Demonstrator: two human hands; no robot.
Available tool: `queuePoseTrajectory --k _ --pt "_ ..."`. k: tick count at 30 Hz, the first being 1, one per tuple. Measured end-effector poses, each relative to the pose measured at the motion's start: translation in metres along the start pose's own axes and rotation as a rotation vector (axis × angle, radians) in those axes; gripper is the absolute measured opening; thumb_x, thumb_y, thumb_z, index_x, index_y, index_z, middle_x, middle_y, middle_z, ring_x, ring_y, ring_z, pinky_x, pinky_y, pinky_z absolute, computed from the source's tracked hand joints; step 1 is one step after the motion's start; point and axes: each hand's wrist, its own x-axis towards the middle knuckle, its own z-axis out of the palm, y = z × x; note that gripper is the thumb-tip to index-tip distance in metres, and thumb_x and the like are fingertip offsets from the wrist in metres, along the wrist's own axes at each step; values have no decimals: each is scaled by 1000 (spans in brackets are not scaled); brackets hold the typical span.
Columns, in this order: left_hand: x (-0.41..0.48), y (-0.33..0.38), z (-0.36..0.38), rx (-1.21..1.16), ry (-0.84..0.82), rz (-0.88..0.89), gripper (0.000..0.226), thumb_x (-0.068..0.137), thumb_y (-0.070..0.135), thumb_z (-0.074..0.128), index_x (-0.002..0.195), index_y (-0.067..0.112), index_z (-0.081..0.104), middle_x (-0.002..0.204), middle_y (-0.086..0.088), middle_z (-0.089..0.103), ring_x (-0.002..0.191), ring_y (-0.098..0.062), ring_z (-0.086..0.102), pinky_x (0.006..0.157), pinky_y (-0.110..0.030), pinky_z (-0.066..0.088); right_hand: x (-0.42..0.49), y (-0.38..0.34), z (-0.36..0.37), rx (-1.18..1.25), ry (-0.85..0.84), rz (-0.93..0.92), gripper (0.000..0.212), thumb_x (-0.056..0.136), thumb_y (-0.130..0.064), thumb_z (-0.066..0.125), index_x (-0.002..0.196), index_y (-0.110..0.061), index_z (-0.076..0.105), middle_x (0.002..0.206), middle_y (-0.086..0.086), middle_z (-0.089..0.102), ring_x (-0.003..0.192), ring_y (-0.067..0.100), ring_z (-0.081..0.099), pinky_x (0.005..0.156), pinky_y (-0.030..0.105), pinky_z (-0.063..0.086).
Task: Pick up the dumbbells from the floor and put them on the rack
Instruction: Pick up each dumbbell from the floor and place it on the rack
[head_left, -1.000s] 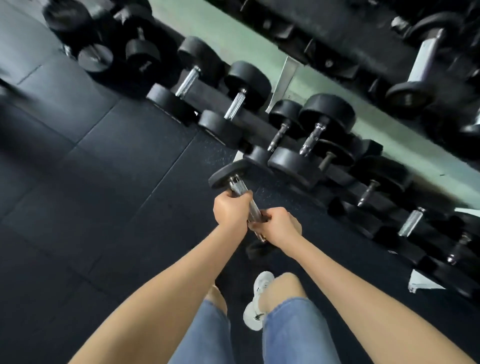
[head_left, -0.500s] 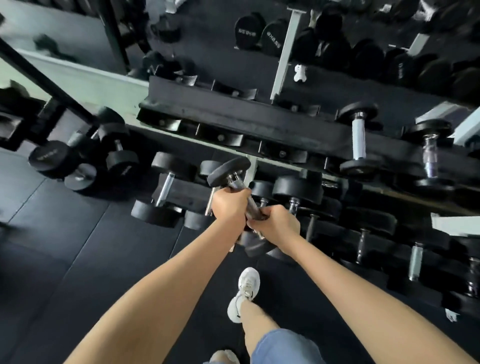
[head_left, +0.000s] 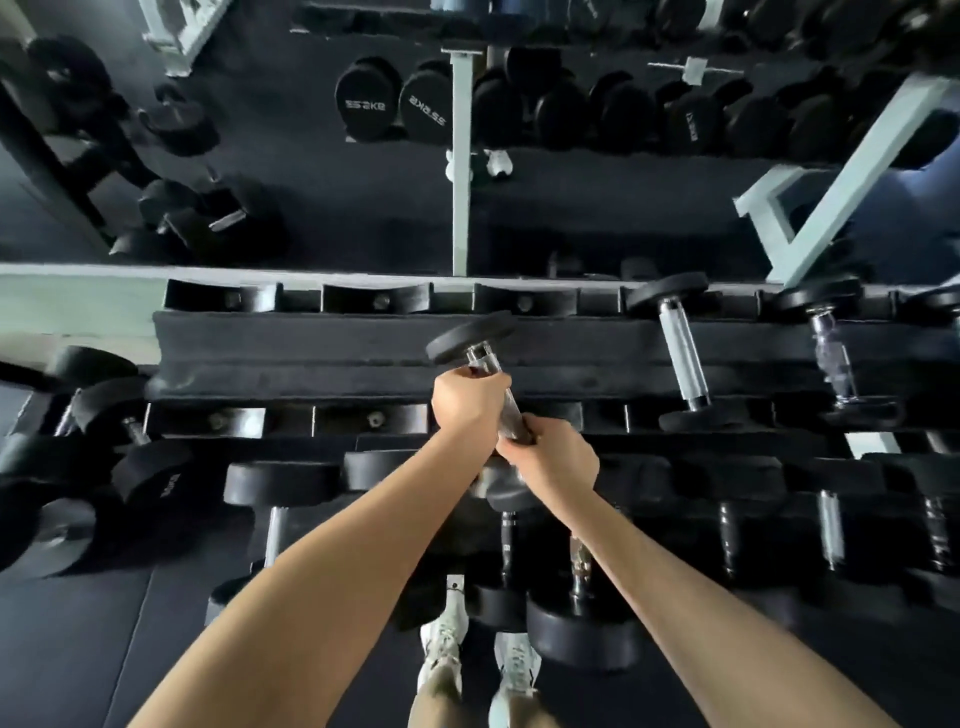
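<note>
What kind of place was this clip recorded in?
Most likely a gym's free-weight area: a tiered dumbbell rack holding black dumbbells, dark rubber floor tiles, and both hands carrying another dumbbell toward the rack.

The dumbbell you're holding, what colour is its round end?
Black. The dumbbell has black round ends and a shiny silver handle, seen in the head view.

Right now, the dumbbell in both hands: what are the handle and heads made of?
Held dumbbell: handle looks like bright metal, probably chromed steel, given the shiny highlights. Heads are matte black, likely rubber-coated, with no glare. Rack cradles look like glossy black moulded plastic, though that is less certain.
</note>
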Motion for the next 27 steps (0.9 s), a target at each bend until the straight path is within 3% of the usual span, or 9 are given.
queuePoseTrajectory --k 6,9,16,21,23,27 --pt "42 40 35 84 -107 24 17 74 12 72 64 16 60 65 2 60 76 -23 64 79 -32 57 50 -11 -8 58 87 61 14 81 -39 60 72 -28 60 67 -6 64 68 18 62 49 24 31" --pt "60 50 50 116 -136 22 9 74 13 73 78 13 65 79 -3 66 82 -24 66 84 -35 57 73 -14 -8 88 125 106 17 80 -41 61 73 -26 62 71 -4 68 71 19 65 50 24 33" --pt "90 38 68 260 -202 128 22 75 27 77 92 13 72 87 -2 71 88 -22 69 82 -35 58 99 -7 5 60 124 181 18 82 -40 58 84 -25 69 75 -4 70 71 18 63 55 25 37" --pt "94 36 70 294 -230 198 16 75 29 77 73 16 68 75 1 69 79 -21 67 79 -37 58 100 -5 2 114 116 201 17 80 -39 58 72 -26 64 61 -7 61 62 12 57 51 24 33" --pt "94 38 73 309 -258 219 19 73 28 78 77 11 71 81 -7 74 80 -26 70 77 -43 59 100 -6 2 142 136 230 24 81 -38 58 62 -25 54 55 -8 55 57 11 53 49 24 30" --pt "96 39 77 330 -276 221 20 71 28 80 77 11 71 84 -10 75 81 -27 72 76 -45 60 101 -6 3 175 145 260 21 81 -39 58 65 -26 55 59 -7 58 61 12 54 50 23 30"
